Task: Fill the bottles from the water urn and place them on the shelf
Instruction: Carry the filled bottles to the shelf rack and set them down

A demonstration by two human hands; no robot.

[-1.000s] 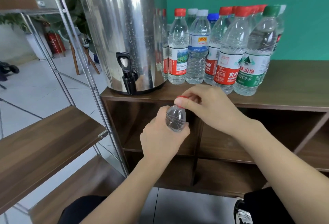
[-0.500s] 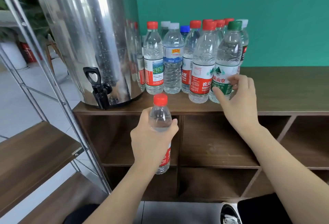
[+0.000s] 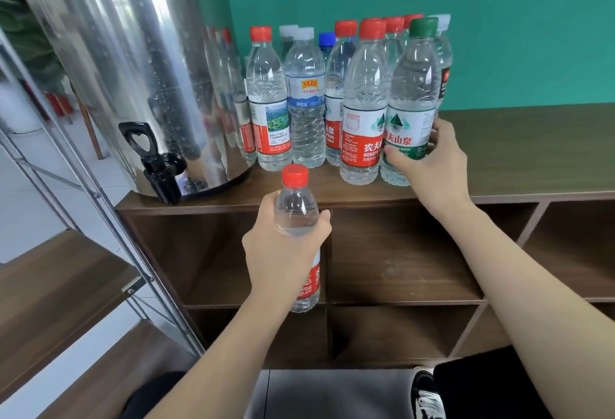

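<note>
glossy steel urn (image 3: 133, 62), clear plastic bottles (image 3: 364, 102), matt wood-grain cabinet top (image 3: 532, 152).

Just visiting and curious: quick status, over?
Left hand grips capped red-cap bottle. Right hand wraps green-cap bottle on cabinet top. Urn tap unobstructed.

Both bare forearms reach forward from the bottom of the view. The left hand (image 3: 283, 249) is raised, knuckles toward the camera, its fingers (image 3: 321, 219) and thumb curled round the upper body of a red-capped bottle (image 3: 295, 205) held upright. The right arm stretches further, up and to the left; the right hand (image 3: 429, 159) wraps the lower part of a green-capped bottle (image 3: 412, 92), thumb across its label
</note>
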